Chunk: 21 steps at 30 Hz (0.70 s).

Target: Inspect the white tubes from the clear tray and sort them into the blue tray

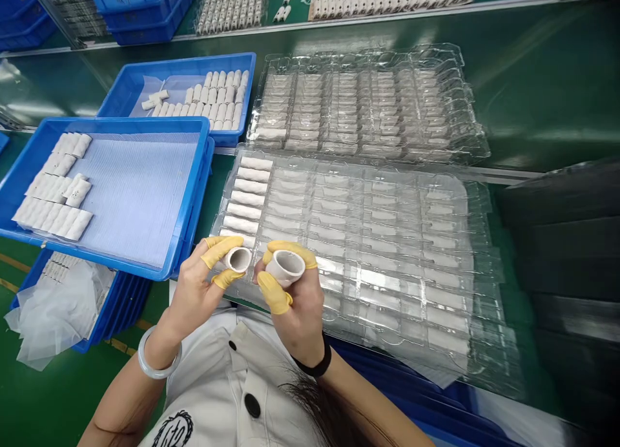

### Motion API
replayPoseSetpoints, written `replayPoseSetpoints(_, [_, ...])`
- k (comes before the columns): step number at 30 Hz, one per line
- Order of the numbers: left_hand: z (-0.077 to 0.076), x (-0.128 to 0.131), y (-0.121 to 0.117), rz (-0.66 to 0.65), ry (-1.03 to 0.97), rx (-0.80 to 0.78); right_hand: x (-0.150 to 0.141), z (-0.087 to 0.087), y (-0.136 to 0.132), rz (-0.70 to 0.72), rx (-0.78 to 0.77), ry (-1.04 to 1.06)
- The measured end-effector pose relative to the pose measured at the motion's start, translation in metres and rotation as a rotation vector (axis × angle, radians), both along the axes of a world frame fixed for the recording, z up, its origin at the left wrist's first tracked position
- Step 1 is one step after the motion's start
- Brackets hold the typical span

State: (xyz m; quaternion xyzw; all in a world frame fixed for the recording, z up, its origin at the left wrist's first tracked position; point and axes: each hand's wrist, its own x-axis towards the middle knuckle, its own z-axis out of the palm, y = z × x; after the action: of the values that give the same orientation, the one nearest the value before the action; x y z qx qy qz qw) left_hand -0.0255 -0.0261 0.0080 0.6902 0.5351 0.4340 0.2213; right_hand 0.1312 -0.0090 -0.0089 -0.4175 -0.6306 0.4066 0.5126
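My pale shirt is closest. My left hand pinches a white tube between thumb and fingers. My right hand is wrapped around another white tube. Both tubes have their round open ends facing up at me, side by side but apart. I have yellow covers on some fingers. Just past my hands, a big clear tray has white tubes lying down its left column. To my left, a blue tray holds more white tubes in rows. Farther off are a pile of clear trays and another blue tray. Farthest is a shelf with small white pieces.
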Motion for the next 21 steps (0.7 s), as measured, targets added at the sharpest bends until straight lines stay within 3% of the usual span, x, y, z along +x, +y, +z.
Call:
replayPoseSetpoints(2, [-0.001, 0.000, 0.000, -0.002, 0.025, 0.020, -0.004, 0.007, 0.002, 0.025, -0.108, 0.063])
replayPoseSetpoints(6, [-0.003, -0.001, -0.001, 0.027, 0.058, 0.035, -0.009, 0.021, 0.010, 0.058, -0.178, 0.099])
replayPoseSetpoints(12, [0.000, -0.001, -0.001, 0.017, 0.000, 0.004, -0.005, 0.026, 0.012, 0.192, -0.382, 0.189])
replayPoseSetpoints(21, [-0.001, -0.001, -0.001, -0.011, -0.067, -0.005, -0.008, 0.027, 0.010, 0.121, -0.276, 0.160])
